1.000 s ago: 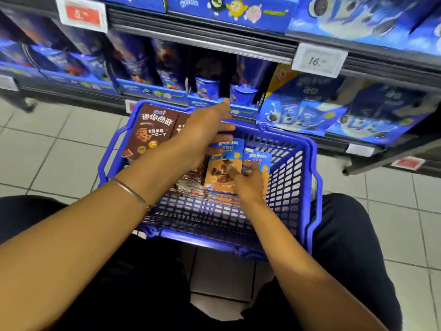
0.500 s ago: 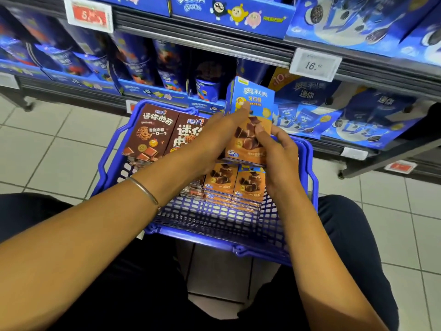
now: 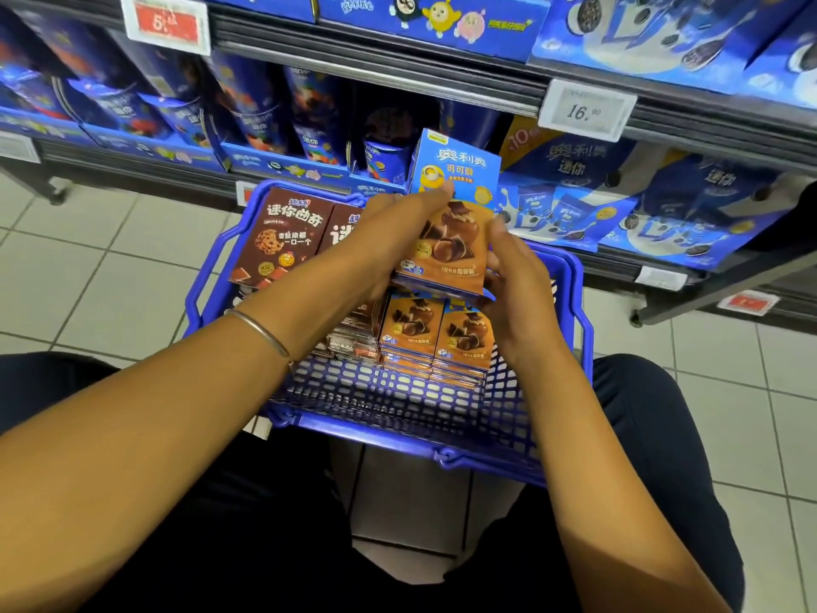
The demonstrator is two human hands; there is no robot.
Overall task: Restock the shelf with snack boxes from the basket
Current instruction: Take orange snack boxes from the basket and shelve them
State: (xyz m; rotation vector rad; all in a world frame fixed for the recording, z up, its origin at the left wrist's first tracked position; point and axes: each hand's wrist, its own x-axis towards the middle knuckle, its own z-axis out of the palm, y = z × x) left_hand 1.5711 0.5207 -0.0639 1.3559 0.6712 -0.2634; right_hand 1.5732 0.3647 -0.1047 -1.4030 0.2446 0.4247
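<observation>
A blue and orange snack box (image 3: 446,241) is lifted above the blue plastic basket (image 3: 398,426), held between both hands. My left hand (image 3: 393,232) grips its left edge, fingers across the front. My right hand (image 3: 513,276) clasps its right side. Inside the basket lie stacks of the same orange boxes (image 3: 435,338) and upright brown cookie boxes (image 3: 283,236). The basket stands on the floor between my knees, in front of the low shelf (image 3: 389,170).
The shelf holds blue cookie tubs (image 3: 384,157) and blue boxes (image 3: 663,201) at the right, under a price rail with a 16.90 tag (image 3: 586,109). Another blue-stocked shelf runs above. White floor tiles (image 3: 101,276) lie on both sides of the basket.
Both hands picked one orange box out of the basket stack and raised it toward the shelf. It now sits slightly higher than half a second ago.
</observation>
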